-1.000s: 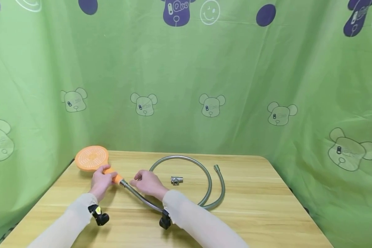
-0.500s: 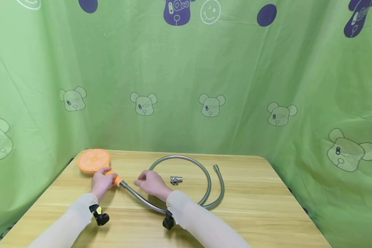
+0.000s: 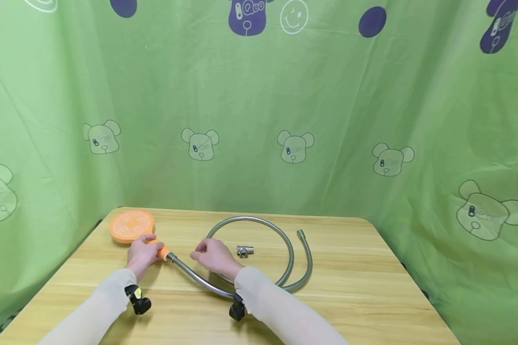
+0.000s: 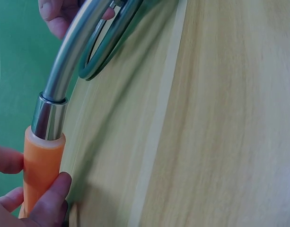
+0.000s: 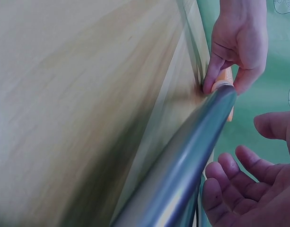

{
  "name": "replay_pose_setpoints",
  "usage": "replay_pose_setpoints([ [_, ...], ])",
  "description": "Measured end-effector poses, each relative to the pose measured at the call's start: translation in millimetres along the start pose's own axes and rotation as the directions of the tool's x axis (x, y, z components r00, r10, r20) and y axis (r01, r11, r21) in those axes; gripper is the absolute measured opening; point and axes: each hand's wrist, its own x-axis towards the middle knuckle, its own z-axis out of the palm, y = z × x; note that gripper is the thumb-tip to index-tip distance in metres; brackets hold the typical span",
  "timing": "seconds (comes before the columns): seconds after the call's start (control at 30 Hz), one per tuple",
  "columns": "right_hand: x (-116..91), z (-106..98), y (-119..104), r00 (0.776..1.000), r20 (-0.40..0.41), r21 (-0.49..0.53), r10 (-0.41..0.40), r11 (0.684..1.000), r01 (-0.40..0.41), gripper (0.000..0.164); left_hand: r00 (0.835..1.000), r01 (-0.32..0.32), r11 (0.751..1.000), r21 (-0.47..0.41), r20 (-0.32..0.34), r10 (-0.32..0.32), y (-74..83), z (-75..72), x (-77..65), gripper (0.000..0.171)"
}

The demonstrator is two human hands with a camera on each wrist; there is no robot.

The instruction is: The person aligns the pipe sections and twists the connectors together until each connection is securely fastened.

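An orange handheld shower head (image 3: 131,226) lies at the table's left, its perforated face up. My left hand (image 3: 142,254) grips its handle (image 4: 40,163) between thumb and fingers. A metal hose nut (image 4: 49,118) sits against the handle's end, and a grey shower hose (image 3: 194,274) runs from it to the right. Beside the hose, my right hand (image 3: 217,256) hovers with nothing in it. The right wrist view shows those fingers (image 5: 251,187) loosely bent, apart from the hose.
A small metal tee fitting (image 3: 244,251) lies inside the hose's loop, right of my right hand. The hose's free end (image 3: 301,234) points toward the back of the wooden table (image 3: 362,287). A green patterned curtain (image 3: 250,182) hangs behind.
My right hand has drawn back to the right, away from the hose nut. The shower head has shifted slightly right and tipped down toward the table, still in my left hand.
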Motion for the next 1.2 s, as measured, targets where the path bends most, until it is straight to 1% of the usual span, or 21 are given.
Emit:
replay_pose_setpoints([
  [0.1,0,-1,2,1.0,-0.007,0.001,-0.006,1.0,0.006,0.021,1.0,0.006,1.0,0.028,0.003,-0.006,1.2,-0.3,-1.0,0.056],
  [0.2,3,-1,6,1.0,-0.017,-0.017,0.007,1.0,-0.007,0.021,1.0,0.012,0.999,0.052,0.015,-0.013,2.1,-0.7,-2.1,0.055],
  [0.33,4,-3,12,1.0,-0.027,-0.024,0.001,1.0,-0.002,0.019,0.999,0.015,0.998,0.069,0.033,-0.017,1.3,-0.5,-2.0,0.055],
  [0.43,2,-6,14,1.0,-0.026,-0.017,-0.01,1.0,0.01,0.019,0.999,0.009,0.997,0.079,0.03,-0.011,-0.1,-0.7,-0.9,0.054],
  [0.63,-2,-14,19,1.0,-0.009,0.008,0.0,1.0,0.0,0.017,0.999,-0.026,0.993,0.115,0.026,0.023,-2.8,-0.3,2.4,0.053],
  [0.73,-4,-19,21,1.0,0.004,0.021,-0.002,1.0,0.001,0.016,0.999,-0.032,0.99,0.136,0.03,0.028,-2.8,0.0,2.5,0.055],
  [1.03,-11,-34,26,1.0,-0.009,-0.007,-0.03,1.0,0.03,0.013,0.999,-0.054,0.967,0.249,0.018,0.051,4.6,-2.9,-3.6,0.057],
  [1.13,-13,-40,29,0.999,-0.012,-0.018,-0.038,0.999,0.038,0.016,0.998,-0.061,0.956,0.288,0.023,0.057,8.0,-4.0,-6.1,0.058],
  [1.2,-15,-44,30,0.999,-0.013,-0.018,-0.037,0.999,0.036,0.018,0.998,-0.064,0.94,0.335,0.016,0.062,10.1,-4.5,-7.7,0.058],
])
